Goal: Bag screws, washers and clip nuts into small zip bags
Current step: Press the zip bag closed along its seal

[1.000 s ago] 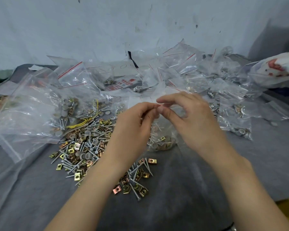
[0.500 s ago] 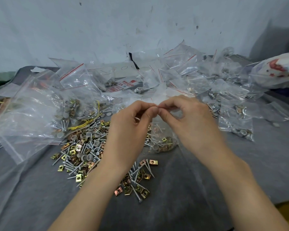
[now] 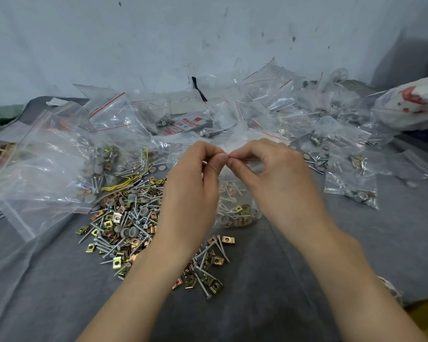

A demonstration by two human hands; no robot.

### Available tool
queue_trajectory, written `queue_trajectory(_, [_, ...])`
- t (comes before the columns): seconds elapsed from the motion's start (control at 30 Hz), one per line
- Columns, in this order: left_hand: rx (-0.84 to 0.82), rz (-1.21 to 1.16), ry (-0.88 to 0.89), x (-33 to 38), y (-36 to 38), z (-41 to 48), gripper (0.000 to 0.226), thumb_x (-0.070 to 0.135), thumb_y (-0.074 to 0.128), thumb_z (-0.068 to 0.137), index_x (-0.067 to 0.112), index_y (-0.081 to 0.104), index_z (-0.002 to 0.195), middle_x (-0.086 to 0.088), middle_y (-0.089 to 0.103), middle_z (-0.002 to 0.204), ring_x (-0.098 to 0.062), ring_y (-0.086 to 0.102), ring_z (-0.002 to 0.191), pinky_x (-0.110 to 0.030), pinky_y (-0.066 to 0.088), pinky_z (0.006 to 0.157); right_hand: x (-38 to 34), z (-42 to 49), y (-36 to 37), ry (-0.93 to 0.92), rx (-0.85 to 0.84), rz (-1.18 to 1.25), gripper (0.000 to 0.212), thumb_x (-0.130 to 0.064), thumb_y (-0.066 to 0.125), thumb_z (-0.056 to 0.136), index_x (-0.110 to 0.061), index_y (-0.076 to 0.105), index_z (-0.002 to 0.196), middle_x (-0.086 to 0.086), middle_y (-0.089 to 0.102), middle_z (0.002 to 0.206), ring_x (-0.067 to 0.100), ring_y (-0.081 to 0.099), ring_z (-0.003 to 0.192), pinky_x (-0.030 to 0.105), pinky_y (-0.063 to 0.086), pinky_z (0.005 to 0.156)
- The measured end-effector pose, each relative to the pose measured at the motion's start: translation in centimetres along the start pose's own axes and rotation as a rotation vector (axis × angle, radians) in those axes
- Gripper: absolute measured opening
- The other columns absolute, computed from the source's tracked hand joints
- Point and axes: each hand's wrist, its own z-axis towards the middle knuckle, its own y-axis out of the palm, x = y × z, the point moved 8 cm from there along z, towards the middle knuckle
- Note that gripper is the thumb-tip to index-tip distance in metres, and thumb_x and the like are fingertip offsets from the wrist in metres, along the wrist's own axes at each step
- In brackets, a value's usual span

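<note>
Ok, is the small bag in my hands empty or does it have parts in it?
Partly filled: clip nuts and screws show through the bottom of the small bag.

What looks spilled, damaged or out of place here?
Nothing looks damaged. The loose pile of screws, washers and clip nuts lies on the grey cloth, seemingly as working stock, not a spill. Only the thin yellow strands mixed into its far edge look foreign.

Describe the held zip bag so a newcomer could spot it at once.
On the grey cloth, look just right of the loose pile of screws and clip nuts. A small clear zip bag is held upright there, hardware settled at its bottom. Unlike the bags lying behind, its top is pinched by the left hand and right hand.
</note>
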Motion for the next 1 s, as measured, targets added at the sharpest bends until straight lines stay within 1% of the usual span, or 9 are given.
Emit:
queue_trajectory(0.13, [0.013,0.259,0.136,1.3,-0.2,-0.3,0.019,0.028,0.047,0.102,0.016,0.060,0.099,0.007,0.059,0.091,-0.022,0.057,0.081,-0.044,0.046,0.071,0.0,-0.2,0.1,0.016,-0.025,-0.019,0.007,-0.037,0.071,0.091,-0.031,0.074,0.094,-0.015,0.070,0.090,0.016,0.062,0.096,0.050,0.048,0.092])
queue_trajectory(0.23, [-0.013,0.353,0.167,1.6,-0.2,-0.4,0.022,0.028,0.045,0.103,0.013,0.060,0.100,0.007,0.057,0.092,-0.021,0.056,0.080,-0.039,0.041,0.073,0.3,-0.2,-0.1,0.041,-0.063,-0.026,0.011,-0.043,0.070,0.091,-0.034,0.074,0.094,-0.017,0.070,0.092,0.015,0.061,0.099,0.049,0.046,0.094])
queue_trajectory(0.37, [0.021,0.365,0.168,1.2,-0.8,-0.5,0.019,0.029,0.046,0.103,0.016,0.059,0.099,0.008,0.058,0.092,-0.011,0.049,0.080,-0.035,0.038,0.076,0.2,0.0,-0.8,0.053,-0.054,-0.004,0.012,-0.047,0.071,0.088,-0.036,0.074,0.091,-0.018,0.069,0.092,0.013,0.059,0.102,0.049,0.045,0.095])
queue_trajectory(0.47, [0.007,0.222,0.150,0.7,-0.8,-0.5,0.012,0.033,0.047,0.102,0.025,0.054,0.096,0.014,0.059,0.092,-0.005,0.053,0.082,-0.034,0.043,0.077,-0.1,0.0,-1.1,0.045,-0.039,0.013,0.009,-0.045,0.071,0.089,-0.036,0.073,0.091,-0.020,0.068,0.091,0.012,0.060,0.101,0.049,0.045,0.095])
queue_trajectory(0.57, [-0.055,-0.062,0.014,-0.2,-0.1,-0.3,0.010,0.037,0.056,0.098,0.028,0.059,0.100,0.017,0.065,0.094,-0.001,0.061,0.091,-0.016,0.045,0.076,-0.2,-0.1,-1.1,0.042,-0.029,0.033,0.007,-0.042,0.071,0.090,-0.035,0.074,0.092,-0.020,0.067,0.090,0.011,0.060,0.099,0.049,0.046,0.095])
queue_trajectory(0.7, [-0.037,-0.246,-0.035,-0.2,0.4,-0.2,0.007,0.019,0.061,0.097,0.023,0.066,0.094,0.018,0.068,0.085,-0.002,0.063,0.084,-0.015,0.046,0.075,-0.3,-0.2,-0.9,0.033,-0.031,0.021,0.009,-0.041,0.071,0.090,-0.033,0.075,0.095,-0.019,0.067,0.091,0.010,0.059,0.099,0.049,0.046,0.094])
queue_trajectory(0.87, [-0.020,-0.274,-0.094,-0.9,0.5,-0.1,0.013,0.015,0.057,0.099,0.017,0.063,0.088,0.017,0.064,0.076,0.000,0.058,0.075,-0.015,0.044,0.069,-0.4,-0.3,-0.5,0.013,-0.050,-0.011,0.009,-0.044,0.069,0.090,-0.036,0.074,0.094,-0.021,0.065,0.091,0.008,0.057,0.099,0.048,0.046,0.094])
queue_trajectory(0.93, [0.001,-0.245,-0.090,-0.9,0.3,-0.1,0.014,0.014,0.055,0.099,0.018,0.062,0.087,0.013,0.064,0.077,-0.004,0.057,0.072,-0.015,0.042,0.064,-0.4,-0.3,-0.5,0.007,-0.051,-0.005,0.010,-0.044,0.069,0.089,-0.037,0.073,0.093,-0.021,0.066,0.091,0.008,0.058,0.099,0.048,0.046,0.095])
queue_trajectory(1.0, [0.026,-0.225,-0.090,-1.0,0.1,-0.1,0.015,0.014,0.055,0.099,0.020,0.061,0.087,0.010,0.065,0.079,-0.011,0.056,0.071,-0.021,0.042,0.062,-0.5,-0.3,-0.6,-0.002,-0.035,0.008,0.009,-0.044,0.070,0.089,-0.036,0.073,0.091,-0.021,0.066,0.089,0.009,0.059,0.098,0.049,0.046,0.094])
